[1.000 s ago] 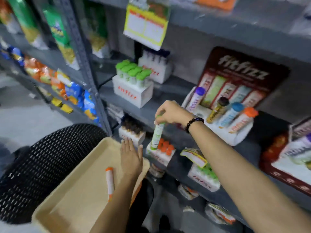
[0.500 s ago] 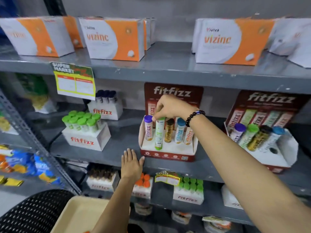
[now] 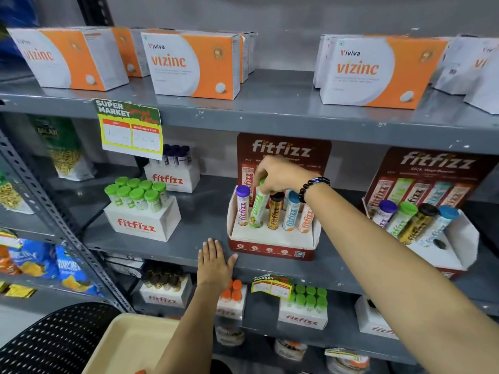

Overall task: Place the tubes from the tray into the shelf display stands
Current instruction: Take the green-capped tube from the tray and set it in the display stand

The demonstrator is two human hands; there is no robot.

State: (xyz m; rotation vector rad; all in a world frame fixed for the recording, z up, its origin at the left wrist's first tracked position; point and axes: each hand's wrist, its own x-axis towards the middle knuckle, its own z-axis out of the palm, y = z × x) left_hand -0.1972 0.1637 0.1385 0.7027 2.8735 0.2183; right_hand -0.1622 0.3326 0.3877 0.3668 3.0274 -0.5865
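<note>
At centre frame my right hand (image 3: pixel 280 175) pinches the cap end of the green-labelled white plastic tube (image 3: pixel 258 209), its base sitting tilted in the second hole of the red-and-white cardboard display stand (image 3: pixel 272 238). My left hand (image 3: pixel 214 261) lies open and flat on the grey metal shelf edge (image 3: pixel 162 255), just left of the stand. If I press while the tube leans, it may jam or nudge the purple-capped tube (image 3: pixel 242 205) beside it. The beige plastic tray (image 3: pixel 127 344) waits at lower left.

Tubes (image 3: pixel 275 213) in stand (image 3: pixel 271 245) on shelf (image 3: pixel 189 247)
</note>
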